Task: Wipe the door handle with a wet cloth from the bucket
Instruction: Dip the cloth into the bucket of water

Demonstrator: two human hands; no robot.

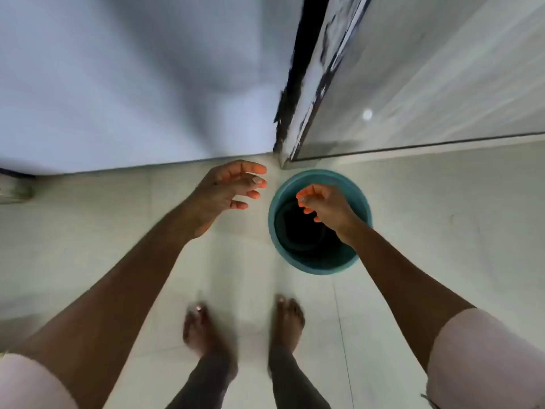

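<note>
A teal bucket (pixel 295 261) stands on the tiled floor at the foot of a door frame. Its inside is dark, and I cannot make out a cloth in it. My right hand (pixel 324 206) hovers over the bucket's mouth with the fingers curled loosely and nothing in them. My left hand (pixel 228 193) is held out to the left of the bucket, above the floor, with fingers spread and empty. The door (pixel 427 69) rises at the right. No door handle is in view.
A pale wall (pixel 132 84) fills the upper left and meets the floor just beyond my hands. The door frame's edge (pixel 298 113) is dark and chipped. My bare feet (pixel 244 326) stand on the light tiles behind the bucket.
</note>
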